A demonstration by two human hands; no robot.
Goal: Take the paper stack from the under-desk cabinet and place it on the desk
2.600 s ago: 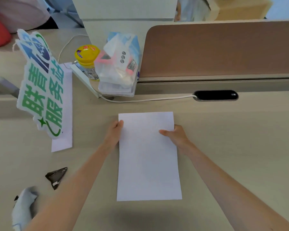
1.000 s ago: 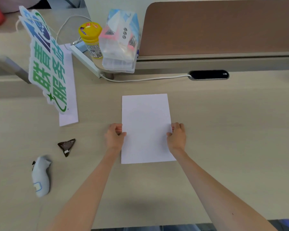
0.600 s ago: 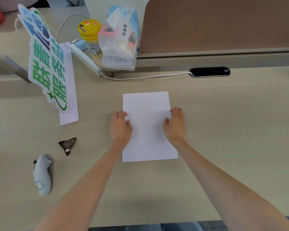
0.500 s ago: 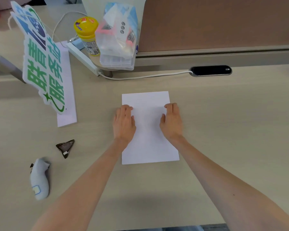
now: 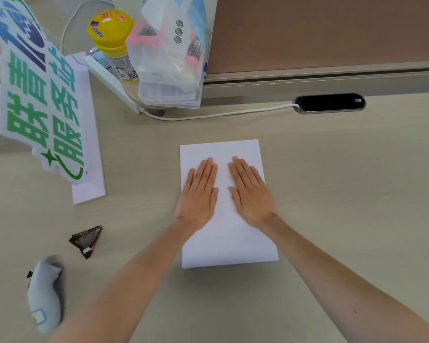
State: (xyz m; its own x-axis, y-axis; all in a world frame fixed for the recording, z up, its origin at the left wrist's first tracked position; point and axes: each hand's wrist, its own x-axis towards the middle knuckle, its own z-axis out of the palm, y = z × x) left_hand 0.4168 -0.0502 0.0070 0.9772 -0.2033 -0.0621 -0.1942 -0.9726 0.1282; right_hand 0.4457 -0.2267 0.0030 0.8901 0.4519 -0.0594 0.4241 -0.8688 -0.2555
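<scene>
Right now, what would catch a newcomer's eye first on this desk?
Two bare hands, left hand and right hand, lie flat, side by side on a white paper stack mid-desk. At far left stands a big green-and-blue sign; behind the paper, a yellow-lidded bottle beside a clear plastic bag.

Bright, even daylight fills the scene, soft and without glare. A faint broad shadow lies on the desk (image 5: 332, 181) just below the paper stack (image 5: 226, 241), between the forearms. The left hand (image 5: 198, 194) and right hand (image 5: 250, 194) look sharp. Far left of the left hand, a grey handheld device (image 5: 44, 293) is smeared by motion blur, and the green-lettered sign (image 5: 37, 100) looks soft. Wide-angle distortion bends the divider rail (image 5: 332, 75) beyond the hands and stretches the forearms toward the bottom corners
</scene>
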